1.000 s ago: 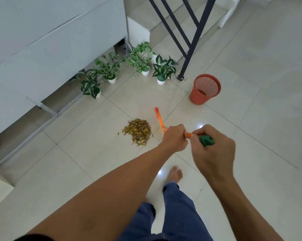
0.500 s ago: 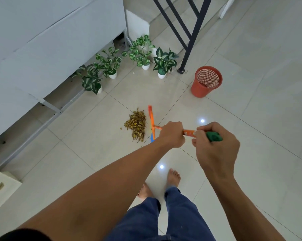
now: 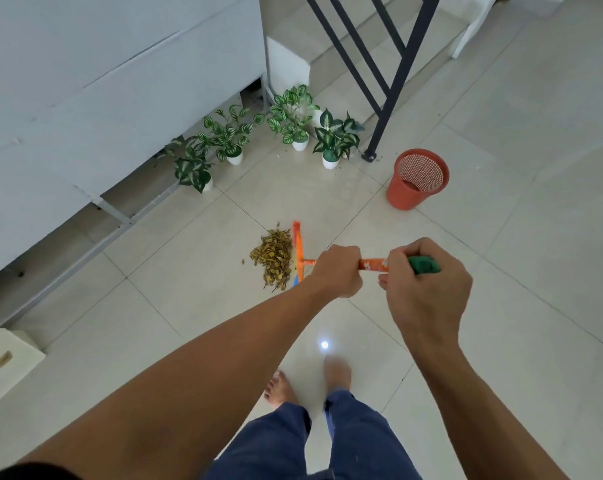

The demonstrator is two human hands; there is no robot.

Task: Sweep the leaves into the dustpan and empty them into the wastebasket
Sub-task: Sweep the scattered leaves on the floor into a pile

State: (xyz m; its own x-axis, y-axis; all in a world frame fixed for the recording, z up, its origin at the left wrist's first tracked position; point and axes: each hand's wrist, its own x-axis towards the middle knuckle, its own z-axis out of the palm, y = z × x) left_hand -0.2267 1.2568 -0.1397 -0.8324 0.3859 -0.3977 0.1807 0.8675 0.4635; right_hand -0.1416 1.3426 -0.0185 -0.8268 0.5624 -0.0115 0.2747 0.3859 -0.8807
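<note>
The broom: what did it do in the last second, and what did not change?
The broom head swung left to the leaf pile's right edge and pressed it narrower. Left hand and right hand kept their grip on the handle. The wastebasket and potted plants stayed put.

Four potted plants [image 3: 295,123], one wastebasket [image 3: 417,180], one broom [image 3: 298,252].

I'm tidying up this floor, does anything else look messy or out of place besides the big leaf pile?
Yes. A few stray bits lie on the tiles by the potted plants and at the railing foot, away from the leaf pile. The wastebasket stands upright. No dustpan is visible.
</note>
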